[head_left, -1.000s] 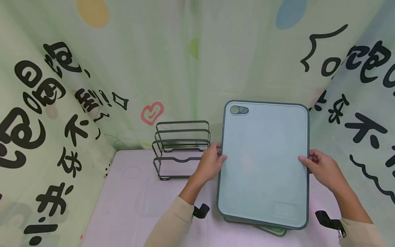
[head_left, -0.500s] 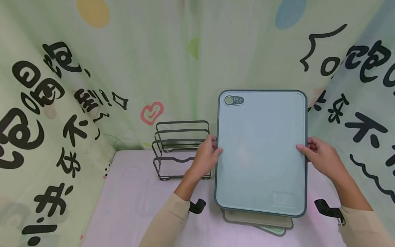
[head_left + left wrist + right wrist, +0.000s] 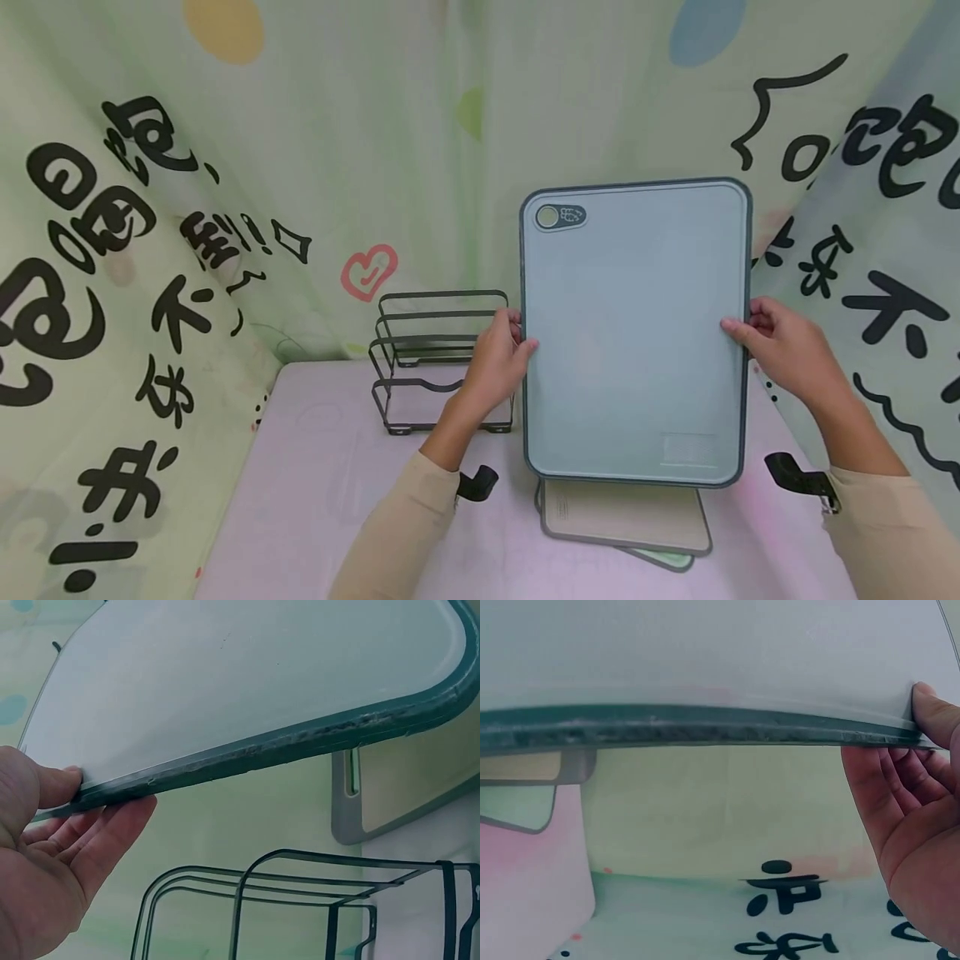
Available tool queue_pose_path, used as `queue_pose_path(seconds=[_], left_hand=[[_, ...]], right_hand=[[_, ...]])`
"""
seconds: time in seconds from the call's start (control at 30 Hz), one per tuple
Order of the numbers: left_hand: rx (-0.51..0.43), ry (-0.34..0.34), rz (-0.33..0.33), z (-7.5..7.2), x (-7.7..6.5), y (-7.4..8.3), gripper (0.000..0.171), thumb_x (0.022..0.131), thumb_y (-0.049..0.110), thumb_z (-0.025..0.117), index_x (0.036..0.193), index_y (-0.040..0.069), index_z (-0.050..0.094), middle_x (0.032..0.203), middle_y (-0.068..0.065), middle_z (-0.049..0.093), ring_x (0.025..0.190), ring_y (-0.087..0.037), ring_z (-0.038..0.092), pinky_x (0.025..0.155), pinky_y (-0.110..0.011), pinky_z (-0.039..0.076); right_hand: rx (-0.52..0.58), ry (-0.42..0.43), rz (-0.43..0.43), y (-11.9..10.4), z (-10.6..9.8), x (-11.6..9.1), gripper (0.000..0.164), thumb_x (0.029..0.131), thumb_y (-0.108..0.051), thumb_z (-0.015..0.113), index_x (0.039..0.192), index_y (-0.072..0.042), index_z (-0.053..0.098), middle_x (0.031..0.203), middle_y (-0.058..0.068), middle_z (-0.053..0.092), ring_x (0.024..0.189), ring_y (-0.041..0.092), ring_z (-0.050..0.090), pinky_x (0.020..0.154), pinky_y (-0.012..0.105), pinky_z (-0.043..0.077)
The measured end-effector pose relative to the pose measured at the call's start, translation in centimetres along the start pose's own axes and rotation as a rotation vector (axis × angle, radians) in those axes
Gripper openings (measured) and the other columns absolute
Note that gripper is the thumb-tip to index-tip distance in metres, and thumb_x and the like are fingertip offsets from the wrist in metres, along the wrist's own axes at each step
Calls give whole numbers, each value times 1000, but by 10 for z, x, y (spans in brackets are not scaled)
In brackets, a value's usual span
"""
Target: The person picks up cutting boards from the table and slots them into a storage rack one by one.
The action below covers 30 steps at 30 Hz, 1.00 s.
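Note:
A light blue cutting board point(image 3: 633, 350) with a dark rim and a small hole in its top left corner is held up, its broad face toward the head camera. My left hand point(image 3: 497, 362) pinches its left edge, thumb on the face and fingers behind. On the opposite edge my right hand point(image 3: 783, 346) grips the same way. Below it a beige cutting board point(image 3: 626, 517) lies over a green cutting board point(image 3: 667, 560) on the table; their upper parts are hidden. Just left of the held board stands a black wire rack point(image 3: 423, 383), partly covered by my left hand.
The pale pink table point(image 3: 330, 483) ends at the back against a printed curtain point(image 3: 420, 167). More curtain with black lettering hangs on both sides, close to the table's left and right edges.
Both hands have raised the light blue cutting board away from the stack, uncovering more of the beige cutting board beneath. The rack has not moved.

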<state>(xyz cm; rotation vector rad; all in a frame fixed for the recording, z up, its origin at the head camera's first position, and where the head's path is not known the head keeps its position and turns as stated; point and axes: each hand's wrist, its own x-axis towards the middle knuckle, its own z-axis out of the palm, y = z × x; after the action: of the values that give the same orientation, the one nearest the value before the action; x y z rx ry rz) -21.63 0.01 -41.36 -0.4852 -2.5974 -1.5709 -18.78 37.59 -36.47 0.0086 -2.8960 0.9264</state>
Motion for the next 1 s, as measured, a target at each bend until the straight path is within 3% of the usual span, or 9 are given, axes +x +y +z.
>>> queue_pose_path(seconds=[0.37, 0.67, 1.0], left_hand=[[8, 26, 46, -10, 13, 6, 35, 101, 11, 66, 128, 0, 47, 100, -10, 60, 80, -19, 55, 64, -23, 50], [38, 54, 85, -14, 15, 10, 34, 101, 12, 67, 126, -1, 48, 102, -12, 62, 83, -19, 57, 66, -22, 52], [35, 90, 132, -20, 21, 10, 33, 101, 10, 66, 125, -1, 47, 100, -12, 63, 81, -19, 60, 65, -22, 53]], right_hand=[[-14, 104, -69, -22, -16, 15, 46, 105, -34, 61, 118, 10, 56, 104, 32, 66, 71, -9, 48, 60, 5, 41], [13, 170, -124, -29, -22, 19, 39, 104, -25, 63, 123, 8, 56, 107, 32, 64, 73, -12, 46, 63, -1, 38], [59, 243, -127, -41, -24, 19, 45, 103, -24, 65, 134, 6, 54, 114, 33, 63, 79, -20, 44, 70, -7, 35]])
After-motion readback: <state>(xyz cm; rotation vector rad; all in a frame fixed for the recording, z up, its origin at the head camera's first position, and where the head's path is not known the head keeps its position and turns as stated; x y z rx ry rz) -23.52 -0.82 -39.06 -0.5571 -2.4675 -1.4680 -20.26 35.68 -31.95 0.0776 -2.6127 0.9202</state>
